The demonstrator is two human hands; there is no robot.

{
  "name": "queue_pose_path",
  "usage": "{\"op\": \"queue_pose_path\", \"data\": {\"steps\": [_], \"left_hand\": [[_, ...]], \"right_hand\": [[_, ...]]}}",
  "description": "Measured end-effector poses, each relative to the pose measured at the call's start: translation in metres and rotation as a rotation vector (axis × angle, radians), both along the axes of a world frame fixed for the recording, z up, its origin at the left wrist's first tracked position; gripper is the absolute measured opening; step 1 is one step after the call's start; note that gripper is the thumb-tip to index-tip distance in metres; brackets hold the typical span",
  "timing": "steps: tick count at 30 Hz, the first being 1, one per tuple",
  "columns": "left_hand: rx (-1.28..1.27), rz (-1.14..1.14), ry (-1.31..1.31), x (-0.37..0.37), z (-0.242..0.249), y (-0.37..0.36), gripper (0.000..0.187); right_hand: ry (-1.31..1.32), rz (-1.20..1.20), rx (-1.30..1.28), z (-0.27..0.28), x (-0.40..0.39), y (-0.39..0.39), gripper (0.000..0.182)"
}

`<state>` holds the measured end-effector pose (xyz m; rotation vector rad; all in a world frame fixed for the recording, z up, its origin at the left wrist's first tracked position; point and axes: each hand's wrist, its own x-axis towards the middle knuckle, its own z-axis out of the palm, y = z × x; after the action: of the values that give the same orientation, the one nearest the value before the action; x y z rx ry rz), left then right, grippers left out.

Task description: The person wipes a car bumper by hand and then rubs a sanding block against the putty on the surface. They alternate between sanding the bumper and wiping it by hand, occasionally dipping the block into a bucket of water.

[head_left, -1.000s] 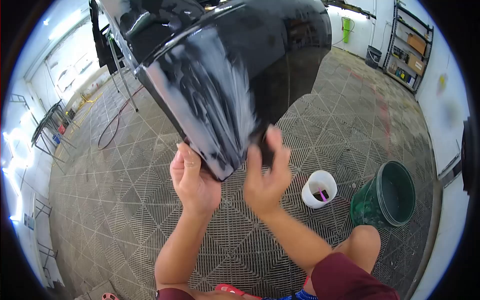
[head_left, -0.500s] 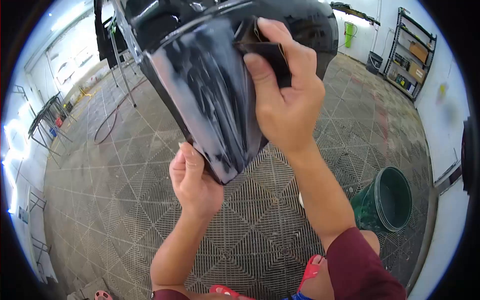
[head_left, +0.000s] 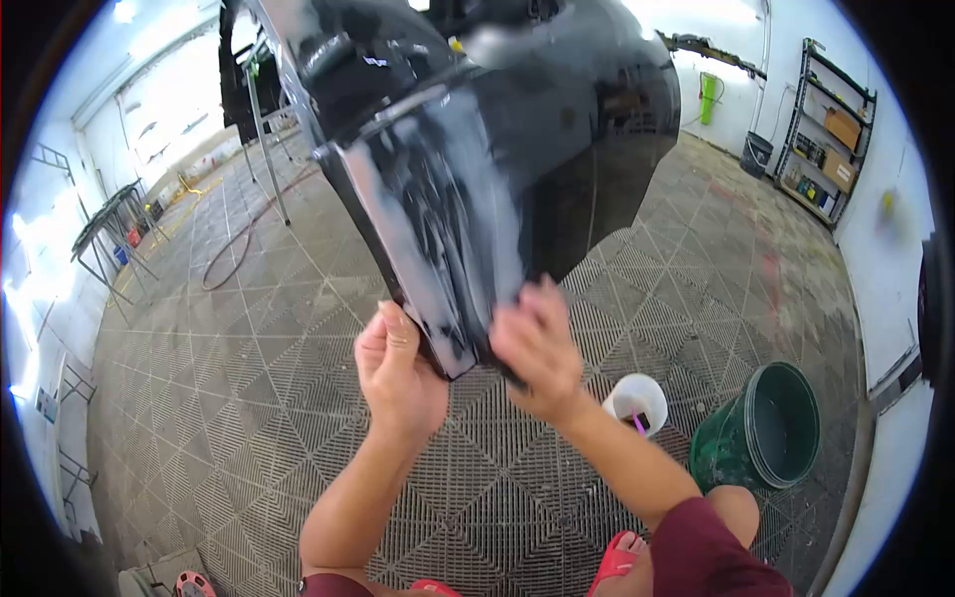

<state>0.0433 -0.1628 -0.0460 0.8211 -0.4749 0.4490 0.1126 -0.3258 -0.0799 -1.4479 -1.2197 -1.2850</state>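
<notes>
A black panel [head_left: 572, 149] is hanging in front of the person, its narrow end pointing down toward the hands and its top running out of view. Along its left part a whitish, streaky film [head_left: 482, 189] is covering the surface. The left hand [head_left: 403, 376] is gripping the lower left edge of the panel, its thumb lying along the near side and its other fingers curling in at the edge, partly hiding from view. The right hand [head_left: 537, 348] is working at the lower right edge of the panel, its fingers bending close together; a dark piece [head_left: 505, 369] is showing under it, but motion is blurring both, so whether the fingers are pinching the piece I cannot tell.

Open floor [head_left: 497, 488] is showing below the panel's tip and on both sides of it. To the panel's lower right, a white bucket [head_left: 652, 394] is standing with a pink-handled item [head_left: 638, 423] inside, and a green bucket [head_left: 718, 448] is standing beyond it. The forearm is passing close to the white bucket and hiding some of its lower side. Behind the panel to the left, a metal stand [head_left: 263, 149] is showing only in part.
</notes>
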Motion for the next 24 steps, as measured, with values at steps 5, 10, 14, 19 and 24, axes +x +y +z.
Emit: {"op": "queue_pose_path", "data": {"steps": [5,10,14,19,24], "left_hand": [[-0.012,0.039,0.015,0.000,0.008,-0.009,0.044],[0.000,0.067,0.051,-0.015,0.029,-0.015,0.039],[0.038,0.043,-0.033,-0.001,0.009,-0.001,0.041],[0.013,0.003,0.030,-0.008,0.005,-0.003,0.043],[0.021,0.035,-0.027,-0.008,0.012,-0.007,0.041]], "right_hand": [[-0.148,-0.096,0.012,0.119,0.015,0.000,0.044],[-0.040,-0.079,0.137,0.088,0.001,0.007,0.042],[-0.047,-0.080,0.028,0.048,0.010,-0.007,0.037],[-0.263,-0.081,-0.026,0.215,0.034,0.004,0.045],[-0.093,-0.049,-0.024,0.029,0.011,-0.015,0.037]]}}
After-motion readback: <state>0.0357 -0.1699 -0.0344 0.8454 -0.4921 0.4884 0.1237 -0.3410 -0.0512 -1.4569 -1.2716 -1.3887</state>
